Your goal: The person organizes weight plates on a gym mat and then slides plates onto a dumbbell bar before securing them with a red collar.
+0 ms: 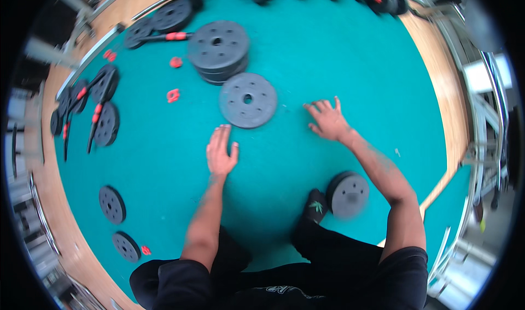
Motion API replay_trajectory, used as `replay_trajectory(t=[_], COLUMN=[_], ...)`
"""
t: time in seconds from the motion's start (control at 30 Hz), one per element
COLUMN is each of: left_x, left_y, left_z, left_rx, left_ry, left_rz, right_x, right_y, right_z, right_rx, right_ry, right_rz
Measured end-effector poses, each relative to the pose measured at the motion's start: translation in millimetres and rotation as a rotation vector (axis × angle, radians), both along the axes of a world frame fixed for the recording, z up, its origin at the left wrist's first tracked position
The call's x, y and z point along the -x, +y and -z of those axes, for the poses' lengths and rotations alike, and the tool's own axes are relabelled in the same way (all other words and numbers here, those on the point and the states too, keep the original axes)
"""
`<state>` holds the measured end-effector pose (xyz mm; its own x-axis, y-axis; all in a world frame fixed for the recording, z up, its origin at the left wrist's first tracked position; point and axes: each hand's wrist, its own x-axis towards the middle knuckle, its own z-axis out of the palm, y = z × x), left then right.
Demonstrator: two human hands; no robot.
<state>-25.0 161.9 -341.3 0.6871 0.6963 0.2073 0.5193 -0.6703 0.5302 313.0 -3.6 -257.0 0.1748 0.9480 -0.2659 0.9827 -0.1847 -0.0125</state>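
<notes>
Teal matting (339,58) covers the floor in the head view, and both bare hands lie flat on it with the fingers spread and released, holding nothing. Nearest to them is a single grey weight plate (248,100) lying flat on the mat, round, so it has no long axis to speak of, with a centre hole and a ring of smaller dimples. It sits just beyond the left hand (221,151), a little to that hand's right and farther off; the left fingertips (224,128) come right up to its near rim, though whether they touch it cannot be told. The right hand (328,120) rests to the right of the plate, apart from it, fingers pointing away and leftward, so the left hand is the nearer of the two. Directly beyond the single plate, touching or overlapping its far edge, stands a stack of like plates (219,50). Red collars (173,95) lie on the mat to the left of it, and farther left are assembled dumbbells with red grips (97,116). Near the person's dark-socked foot (315,206), at the right, another plate (348,195) stands on edge, blurred. Two loose plates (112,204) lie at the near left.
</notes>
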Motion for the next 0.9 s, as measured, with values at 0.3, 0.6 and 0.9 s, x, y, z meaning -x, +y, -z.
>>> replay_trajectory(t=[0.3, 0.6, 0.9], left_x=[-87, -128, -128], left_y=[-128, -278, -196], left_z=[34, -24, -23], left_rx=[0.225, 0.951, 0.842], left_ry=[-0.248, 0.343, 0.222], left_rz=[-0.354, 0.503, 0.081], right_x=[-5, 74, 30], right_y=[-244, -307, -176], right_z=[-13, 28, 10], right_rx=[0.422, 0.009, 0.020], right_ry=[0.554, 0.681, 0.635], right_rz=[1.517, 1.813, 1.342])
